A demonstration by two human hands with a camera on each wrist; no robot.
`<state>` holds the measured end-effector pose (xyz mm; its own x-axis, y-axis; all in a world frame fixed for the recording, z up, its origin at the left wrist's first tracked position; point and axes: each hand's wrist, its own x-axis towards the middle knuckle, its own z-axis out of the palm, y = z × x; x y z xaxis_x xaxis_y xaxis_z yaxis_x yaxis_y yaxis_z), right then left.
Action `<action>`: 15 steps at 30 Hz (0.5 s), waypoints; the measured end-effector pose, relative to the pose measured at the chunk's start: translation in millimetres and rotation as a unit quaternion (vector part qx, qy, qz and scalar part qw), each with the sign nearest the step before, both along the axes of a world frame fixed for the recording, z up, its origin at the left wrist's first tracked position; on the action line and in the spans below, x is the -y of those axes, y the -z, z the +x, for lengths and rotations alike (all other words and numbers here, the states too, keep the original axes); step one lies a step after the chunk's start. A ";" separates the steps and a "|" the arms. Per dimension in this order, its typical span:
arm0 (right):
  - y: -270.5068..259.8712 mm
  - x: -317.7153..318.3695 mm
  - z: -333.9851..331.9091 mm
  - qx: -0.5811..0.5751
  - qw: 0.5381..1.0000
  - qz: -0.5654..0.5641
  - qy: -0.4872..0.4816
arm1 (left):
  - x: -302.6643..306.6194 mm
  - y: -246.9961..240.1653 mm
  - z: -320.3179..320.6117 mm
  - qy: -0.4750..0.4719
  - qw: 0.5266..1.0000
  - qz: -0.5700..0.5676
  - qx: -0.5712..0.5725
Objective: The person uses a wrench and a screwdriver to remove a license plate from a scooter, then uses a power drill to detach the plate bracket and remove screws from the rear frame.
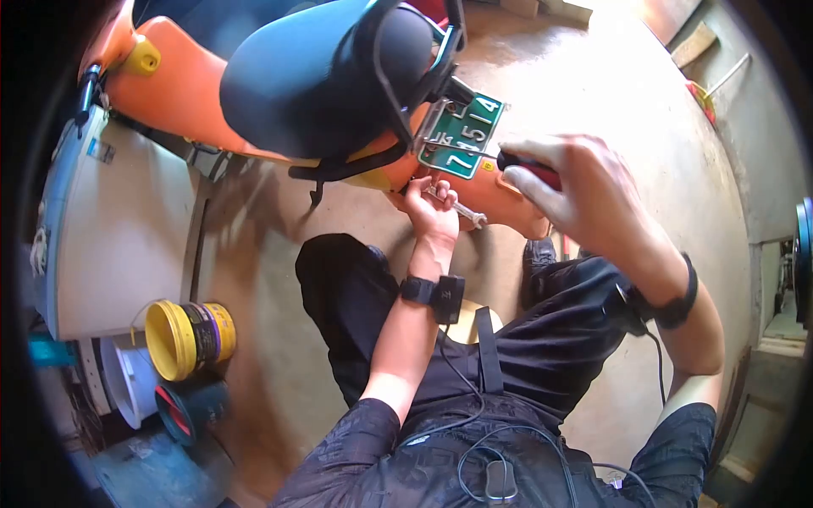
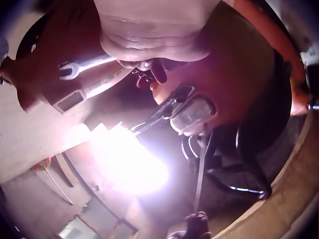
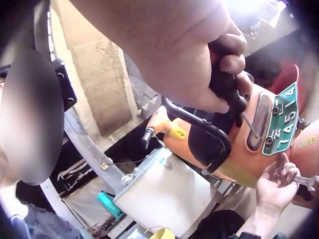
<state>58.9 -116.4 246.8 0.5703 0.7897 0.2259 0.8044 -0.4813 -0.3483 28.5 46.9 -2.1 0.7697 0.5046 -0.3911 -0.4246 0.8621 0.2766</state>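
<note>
At rear of orange scooter point(image 1: 169, 93), right hand point(image 1: 584, 199) gripping red-handled screwdriver point(image 1: 529, 169), tip pressing on green licence plate point(image 1: 464, 135) at its 10 o'clock. Left hand point(image 1: 432, 212), at plate's 6 o'clock, clamping wrench point(image 1: 466, 212), likely bracing nut behind while screw is turning. Yellow tub point(image 1: 182, 339) lying on floor point(image 1: 271, 254), well apart at 8 o'clock.

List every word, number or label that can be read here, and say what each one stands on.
"74514": on the green licence plate of the orange scooter.
Smaller characters on the same plate: too small to read.
Label on the yellow bucket: blurred, unreadable.
Stamped marking on the wrench that the left hand holds: too blurred to read.
</note>
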 end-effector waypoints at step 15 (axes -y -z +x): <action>-13.4 93.8 -62.1 0.020 0.969 0.245 0.035 | 47.8 -36.6 8.2 -0.074 0.891 0.385 -0.228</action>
<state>-3.2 -210.2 260.2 0.6018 0.5419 0.5867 0.7931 -0.3193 -0.5186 36.7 -1.0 34.5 0.5223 0.8413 -0.1397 -0.2108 0.2861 0.9347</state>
